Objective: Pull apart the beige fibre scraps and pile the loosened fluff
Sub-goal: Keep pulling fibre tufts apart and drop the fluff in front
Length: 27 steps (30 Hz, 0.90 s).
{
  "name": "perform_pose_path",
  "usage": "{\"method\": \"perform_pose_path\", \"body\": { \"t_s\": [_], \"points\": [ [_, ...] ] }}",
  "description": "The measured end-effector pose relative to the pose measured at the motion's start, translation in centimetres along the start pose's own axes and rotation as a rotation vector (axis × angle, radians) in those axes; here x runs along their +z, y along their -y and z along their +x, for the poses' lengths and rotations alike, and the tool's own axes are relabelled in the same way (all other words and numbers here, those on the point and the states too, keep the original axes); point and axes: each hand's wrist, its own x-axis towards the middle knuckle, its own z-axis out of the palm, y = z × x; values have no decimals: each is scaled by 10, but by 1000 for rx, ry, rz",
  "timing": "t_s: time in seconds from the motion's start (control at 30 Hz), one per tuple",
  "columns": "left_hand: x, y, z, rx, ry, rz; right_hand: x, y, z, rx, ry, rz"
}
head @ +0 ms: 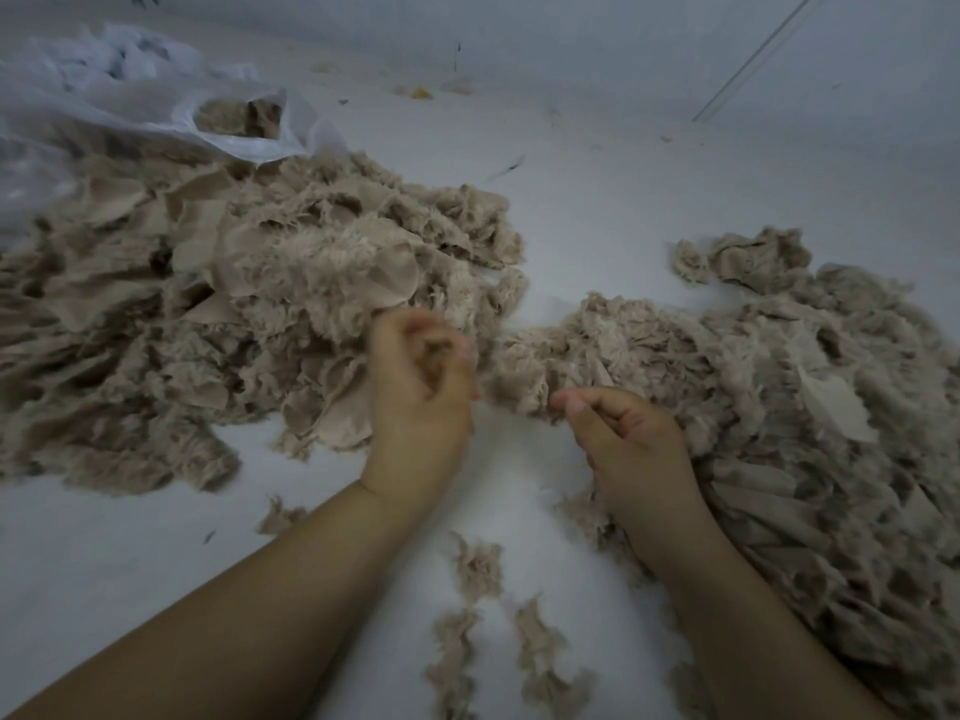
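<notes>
A big heap of beige fibre scraps (218, 304) covers the left half of the white surface. A second beige heap (810, 407) spreads along the right side. My left hand (421, 387) is at the near edge of the left heap, fingers curled and blurred, with a small tuft of beige fibre inside them. My right hand (623, 439) lies against the inner edge of the right heap, thumb and forefinger pinching a clump of fluff (530, 376) that reaches toward the left hand.
A translucent white plastic bag (156, 111) with more beige scraps inside lies at the back left. Small loose tufts (467, 605) are scattered on the white surface (597, 174) near my forearms. A thin rod (753, 59) leans at the back right.
</notes>
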Motion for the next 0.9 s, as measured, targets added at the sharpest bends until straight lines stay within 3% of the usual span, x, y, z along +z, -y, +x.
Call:
{"method": "perform_pose_path", "body": {
  "t_s": [0.1,0.23,0.47,0.57,0.77,0.9],
  "points": [
    [16,13,-2,-103,263,551,-2,3,-1,-5,20,9],
    [22,13,2,90,380,872,-1,2,-2,-14,21,80],
    [18,8,-7,253,544,437,-4,0,3,43,198,96],
    [18,7,-10,118,535,235,-4,0,5,107,185,74],
    [17,8,-5,-206,272,-60,-5,-9,5,-16,71,-275],
    [14,13,3,-333,206,-231,-9,-13,9,71,-125,-152]
  ]
}}
